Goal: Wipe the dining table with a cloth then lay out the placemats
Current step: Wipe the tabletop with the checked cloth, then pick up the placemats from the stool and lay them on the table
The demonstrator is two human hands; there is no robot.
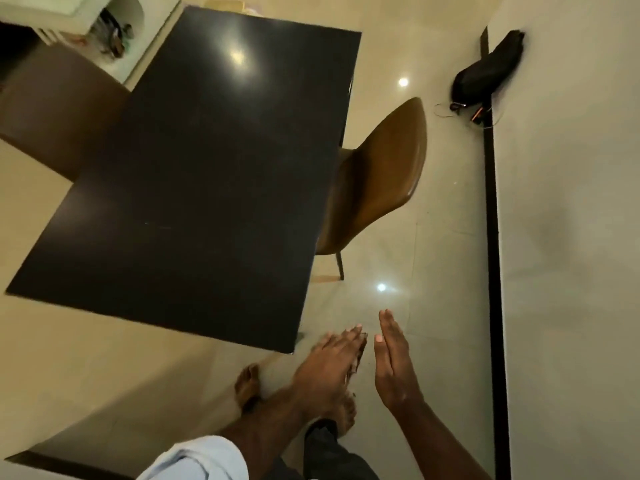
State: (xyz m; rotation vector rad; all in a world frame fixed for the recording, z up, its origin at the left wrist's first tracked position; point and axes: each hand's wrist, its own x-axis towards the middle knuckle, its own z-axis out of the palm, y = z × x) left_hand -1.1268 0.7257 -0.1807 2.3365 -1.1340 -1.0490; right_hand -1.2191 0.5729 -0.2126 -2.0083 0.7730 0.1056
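I am holding my left hand [329, 367] and right hand [394, 368] flat, fingers straight, gripping nothing, just off the table's [207, 168] near corner.

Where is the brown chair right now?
In the head view, the brown chair stands right of the dark table, seat tucked under its long edge; a black bag lies beyond it by the wall.

- A brown chair [384, 168] with a moulded shell stands on the pale, glossy tiled floor [433, 237], one dark leg showing beneath it
- A black bag [488, 69] lies against the foot of the pale wall [571, 202], thin wires [479, 114] just beside it
- A black strip [493, 237] runs along the wall's foot
- A white unit [152, 39] with an arched niche holds blurred clutter, far left
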